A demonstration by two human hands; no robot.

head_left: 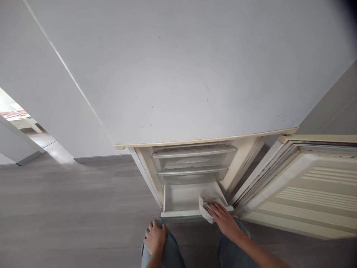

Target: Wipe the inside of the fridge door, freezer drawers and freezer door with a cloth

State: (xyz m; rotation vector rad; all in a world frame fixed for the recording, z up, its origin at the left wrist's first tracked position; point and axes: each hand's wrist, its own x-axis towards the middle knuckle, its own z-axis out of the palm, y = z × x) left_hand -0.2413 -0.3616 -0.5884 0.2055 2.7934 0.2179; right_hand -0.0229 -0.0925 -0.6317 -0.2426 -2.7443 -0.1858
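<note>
The pale panel (189, 82) sits above a crosswise drawer (178, 197); your nearer right hand (224, 219) holds a cloth (205, 213) at its front rim (181, 214), left hand (155, 236) spread over your knee (173, 247).

Soft light, glare L, dk UR corner

We have the closed upper door (195, 82) straight before us, with the compartment (234, 162) below it. In there, the top drawer (192, 162) sits over the middle drawer (192, 177); beneath both, the bottom drawer (178, 197) juts out towards us. A cloth (205, 213) lies over its front edge, near the right end, under our right hand (220, 214). Our left hand (154, 237) rests on our left knee (173, 249), before the drawer's left end. The lower door (312, 193) stands swung out on our right; a wall (69, 123) runs to our left, above the floor (69, 208).
</note>
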